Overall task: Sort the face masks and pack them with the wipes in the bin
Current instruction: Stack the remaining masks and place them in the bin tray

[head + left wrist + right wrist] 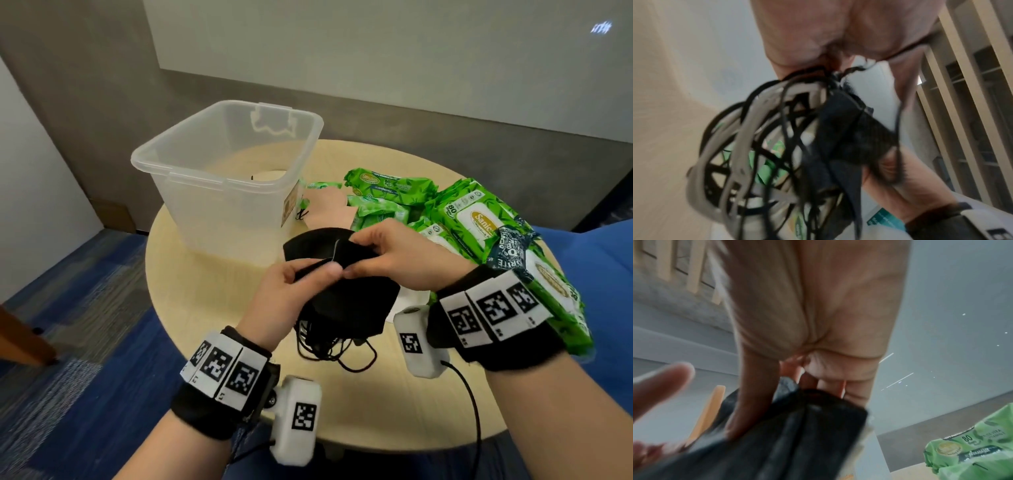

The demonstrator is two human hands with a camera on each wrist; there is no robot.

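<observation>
Both hands hold a bunch of black face masks (pixel 346 301) above the round table's middle. My left hand (pixel 301 284) pinches a black mask edge between thumb and fingers, with tangled ear loops (pixel 777 146) dangling below it. My right hand (pixel 387 257) grips the top of the same black masks (pixel 797 434) from the right. The clear plastic bin (pixel 226 178) stands at the table's back left. Green wipe packs (pixel 476 219) lie heaped on the right. A beige mask (pixel 329 209) lies behind the black ones, beside the bin.
The round wooden table (pixel 212 342) has bare surface at the front and left. White masks (pixel 411 301) lie under my right wrist. A cable (pixel 472 411) runs from the right wrist camera. Blue carpet lies to the left, a grey wall behind.
</observation>
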